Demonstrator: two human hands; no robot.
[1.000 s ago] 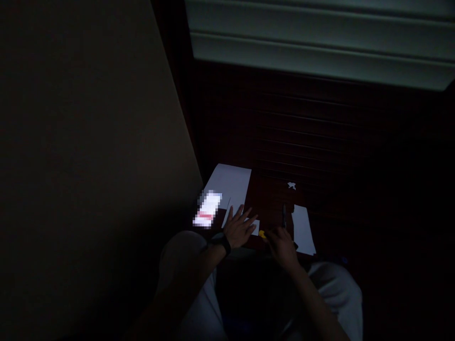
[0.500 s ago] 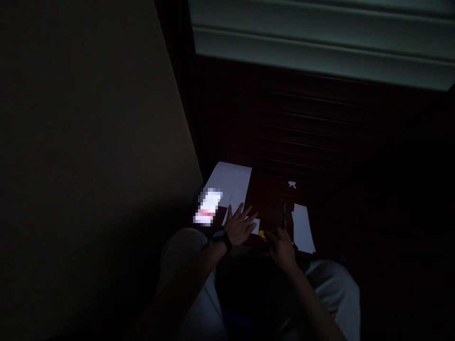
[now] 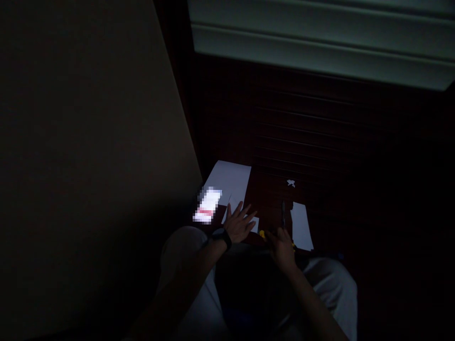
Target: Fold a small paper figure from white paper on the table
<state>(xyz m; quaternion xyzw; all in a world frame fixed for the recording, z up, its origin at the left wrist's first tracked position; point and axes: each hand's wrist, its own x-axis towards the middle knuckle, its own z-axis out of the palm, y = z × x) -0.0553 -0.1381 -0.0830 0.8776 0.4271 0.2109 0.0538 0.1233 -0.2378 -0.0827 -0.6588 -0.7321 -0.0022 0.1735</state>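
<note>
My left hand [image 3: 239,228], with a dark watch on its wrist, lies flat with fingers spread. It presses on a small piece of white paper [image 3: 255,224], partly hidden beneath the palm and fingers. Just right of that paper, my right hand [image 3: 282,246] is closed around a slim tool with yellow parts [image 3: 262,234]. Yellow shows at both sides of the fist; the dim light and my fingers hide its exact kind. A dark pen-like stick [image 3: 283,214] lies just beyond my right hand.
A large white sheet [image 3: 231,177] lies at the far left of the dark table, partly under a glowing, pixelated phone [image 3: 209,205]. A white paper strip [image 3: 302,226] lies at right, with paper scraps [image 3: 291,183] farther back. A wall [image 3: 106,118] rises on the left.
The view has shifted very slightly. Both hands, the papers and the yellow tool keep nearly the same places.
</note>
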